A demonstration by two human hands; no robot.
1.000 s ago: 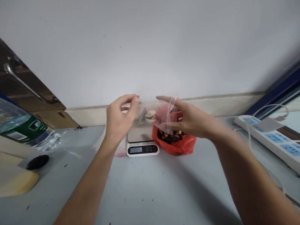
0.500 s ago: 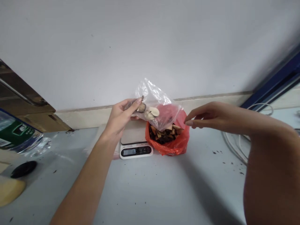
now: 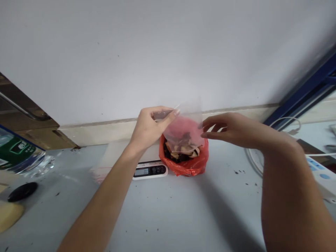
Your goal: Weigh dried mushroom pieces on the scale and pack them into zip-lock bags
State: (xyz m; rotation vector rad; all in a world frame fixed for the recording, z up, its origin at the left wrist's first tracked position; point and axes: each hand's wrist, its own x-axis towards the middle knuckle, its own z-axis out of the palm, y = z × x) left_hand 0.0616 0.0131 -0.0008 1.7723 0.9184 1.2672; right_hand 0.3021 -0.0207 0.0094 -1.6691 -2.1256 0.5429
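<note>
My left hand (image 3: pixel 153 127) pinches a clear plastic bag (image 3: pixel 187 115) between thumb and fingers. The bag hangs over an open red plastic bag (image 3: pixel 185 169). Brown, tan and dark dried-looking pieces (image 3: pixel 181 155) fill the red bag; some show through the clear one, and I cannot tell whether any lie inside it. At the clear bag's right edge, the bent fingertips of my right hand (image 3: pixel 222 127) close on it. A white digital scale (image 3: pixel 151 170), its display reading about 0.0, sits left of the red bag, partly behind my left hand and forearm.
Flat clear bags with red edges (image 3: pixel 101 171) lie left of the scale. A large bottle (image 3: pixel 21 150) and a black lid (image 3: pixel 23 191) are at far left. White cables (image 3: pixel 253 162) and a power strip (image 3: pixel 321 175) lie at right. The wall (image 3: pixel 157 52) rises behind.
My left hand has moved right, and the clear bag now hangs upright over the red bag. The pale slices seen in it earlier no longer stand out. The display went from about 16 to about 0.0.
</note>
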